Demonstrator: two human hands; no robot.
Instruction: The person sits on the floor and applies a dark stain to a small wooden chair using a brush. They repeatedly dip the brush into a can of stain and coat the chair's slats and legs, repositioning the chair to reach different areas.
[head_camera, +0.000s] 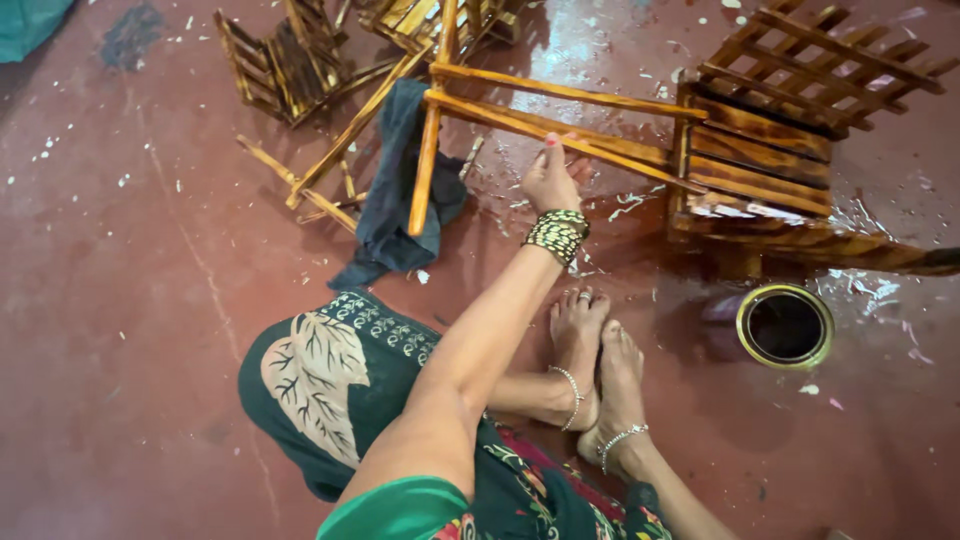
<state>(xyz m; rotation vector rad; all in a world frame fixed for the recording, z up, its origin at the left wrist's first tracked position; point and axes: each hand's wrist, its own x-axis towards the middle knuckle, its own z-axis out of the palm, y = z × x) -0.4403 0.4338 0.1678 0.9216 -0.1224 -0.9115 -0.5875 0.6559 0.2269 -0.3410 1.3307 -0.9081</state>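
At far left, slatted wooden stools (290, 60) lie tipped on the red floor (120, 300). Next, a dark blue cloth (405, 180) drapes over a wooden leg of the overturned wooden chair frame (560, 120). One hand (552, 180), whether left or right I cannot tell, wears a beaded bracelet and closes on the frame's rail. Right of it sits the slatted seat (760, 160), with an open varnish tin (785, 326) near bare feet.
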